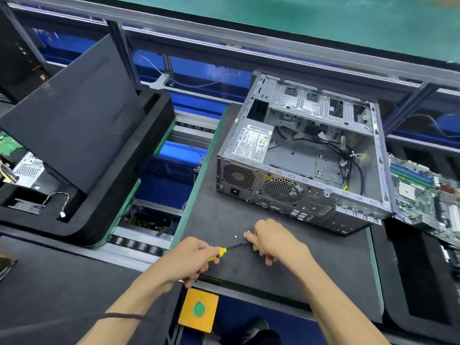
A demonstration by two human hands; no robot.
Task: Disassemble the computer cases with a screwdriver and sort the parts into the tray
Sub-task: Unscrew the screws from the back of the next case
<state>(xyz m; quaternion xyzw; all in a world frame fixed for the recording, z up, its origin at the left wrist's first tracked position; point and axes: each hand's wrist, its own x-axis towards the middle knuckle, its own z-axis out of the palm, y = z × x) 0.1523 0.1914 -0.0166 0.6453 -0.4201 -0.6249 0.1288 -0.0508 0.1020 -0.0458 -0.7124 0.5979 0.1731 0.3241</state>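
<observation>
Two hands low over the near edge of the worktop. Left hand wrapped shut round the yellow handle of the screwdriver, shaft pointing toward the right hand. Right hand's grip pinched on a small screw by the driver tip; second loose screw lying on the mat just beside it.

Computer case toward the far right corner of the worktop, side panel off, interior open. Power supply and cable bundle still inside; motherboard bay looks bare. Motherboard out, resting off the worktop's right edge against the case. Black side panel propped in the foam tray at left, with a small wired part in one of its slots.

Judged roughly midway: panel and board off, power supply, cables and screws left to sort.

Dark mat surface, green-edged. Roller conveyor between tray and worktop, blue bins behind, green floor beyond. Yellow box with green button below the near edge.
</observation>
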